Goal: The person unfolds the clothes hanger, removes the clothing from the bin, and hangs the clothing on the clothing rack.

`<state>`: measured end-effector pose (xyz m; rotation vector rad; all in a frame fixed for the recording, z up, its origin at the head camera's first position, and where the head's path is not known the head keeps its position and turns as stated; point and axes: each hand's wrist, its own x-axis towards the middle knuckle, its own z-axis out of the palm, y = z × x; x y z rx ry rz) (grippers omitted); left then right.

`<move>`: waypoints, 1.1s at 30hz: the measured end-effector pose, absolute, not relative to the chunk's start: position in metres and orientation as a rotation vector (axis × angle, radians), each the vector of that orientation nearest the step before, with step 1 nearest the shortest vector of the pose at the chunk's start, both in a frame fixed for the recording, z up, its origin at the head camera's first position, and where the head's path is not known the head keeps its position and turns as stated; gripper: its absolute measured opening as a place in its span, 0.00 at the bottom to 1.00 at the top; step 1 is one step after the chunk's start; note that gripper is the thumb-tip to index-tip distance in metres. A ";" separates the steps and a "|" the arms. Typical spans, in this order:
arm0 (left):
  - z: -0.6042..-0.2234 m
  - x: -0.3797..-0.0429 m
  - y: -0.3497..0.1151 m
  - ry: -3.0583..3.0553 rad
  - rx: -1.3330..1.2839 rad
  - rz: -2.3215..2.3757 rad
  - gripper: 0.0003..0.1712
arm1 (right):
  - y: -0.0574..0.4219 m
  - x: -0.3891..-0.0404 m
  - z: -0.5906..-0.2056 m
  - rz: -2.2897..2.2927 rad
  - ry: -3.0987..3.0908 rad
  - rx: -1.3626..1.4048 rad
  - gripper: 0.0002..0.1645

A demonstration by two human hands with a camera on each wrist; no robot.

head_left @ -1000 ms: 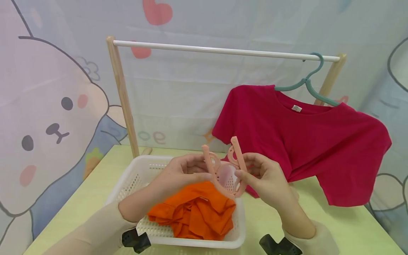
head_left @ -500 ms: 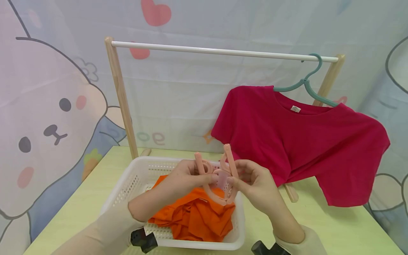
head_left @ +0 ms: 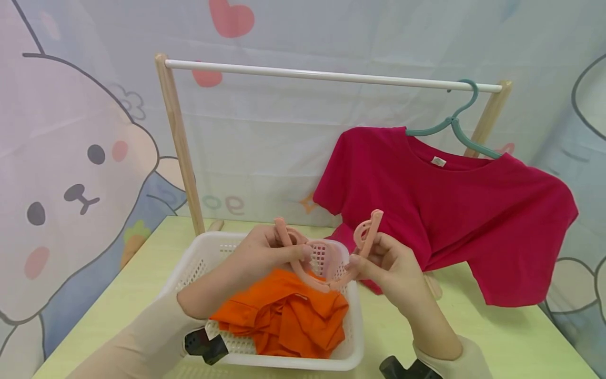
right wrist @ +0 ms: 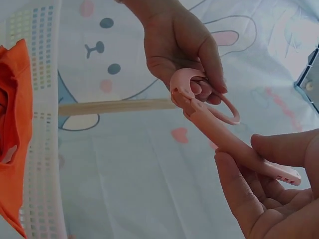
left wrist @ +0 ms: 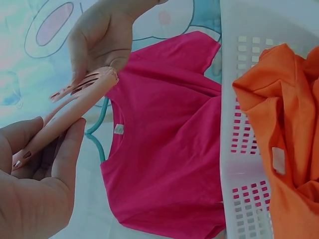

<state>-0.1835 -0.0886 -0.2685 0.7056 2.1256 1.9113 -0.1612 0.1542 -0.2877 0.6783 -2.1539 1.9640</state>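
A pink folding clothes hanger point(head_left: 326, 287) is held up over the white basket in the head view, its two arms spread in a wide V with the joint at the bottom. My left hand point(head_left: 270, 252) pinches the left arm between thumb and fingers, and my right hand point(head_left: 388, 263) grips the right arm the same way. The right wrist view shows the curved hook point(right wrist: 227, 107) by the left hand's fingers. Below the hands, a crumpled orange garment point(head_left: 298, 321) lies in the basket point(head_left: 352, 363).
Behind the basket stands a rack with wooden posts point(head_left: 180, 137) and a white rail point(head_left: 303, 76). A magenta T-shirt point(head_left: 440, 210) hangs at its right end on a teal hanger point(head_left: 466, 136). Everything stands on a pale yellow table point(head_left: 473, 337) before a cartoon-printed cloth.
The hanger's two arms have swung wider apart. My right hand has moved right and slightly up over the last half second, while my left hand has shifted a little left.
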 end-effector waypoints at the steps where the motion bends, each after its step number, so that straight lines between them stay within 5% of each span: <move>1: -0.267 -0.183 -0.090 2.131 0.709 1.912 0.10 | 0.155 -0.161 -0.288 1.979 -2.143 0.678 0.13; 17: -0.256 -0.187 -0.105 2.105 0.858 2.004 0.17 | 0.170 -0.160 -0.295 2.110 -2.050 0.678 0.04; 33: -0.251 -0.190 -0.105 2.106 0.874 2.082 0.17 | 0.163 -0.161 -0.321 2.460 -1.598 0.851 0.07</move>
